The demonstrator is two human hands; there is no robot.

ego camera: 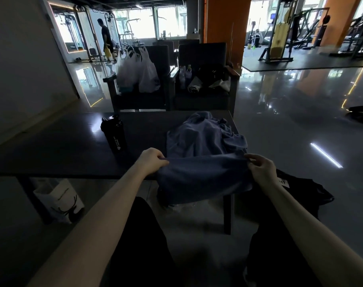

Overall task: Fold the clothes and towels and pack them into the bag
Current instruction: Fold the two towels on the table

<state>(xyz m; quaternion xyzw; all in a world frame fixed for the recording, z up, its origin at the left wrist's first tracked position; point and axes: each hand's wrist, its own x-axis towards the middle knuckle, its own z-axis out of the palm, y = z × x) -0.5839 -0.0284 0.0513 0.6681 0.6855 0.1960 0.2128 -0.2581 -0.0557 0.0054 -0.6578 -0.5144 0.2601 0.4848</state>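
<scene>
Fold step: blue towel stretched over tabletop edge.
Left hand and right hand each pinch a corner in their grip; next, probably fold it in half.

One wide-angle view, worn on the person's head, faces forward and down. The left hand and right hand are close below it at the near edge of the dark bench. Two armchairs and the gym floor recede beyond.

Blue towel crumpled on table edge, front hanging over
</scene>
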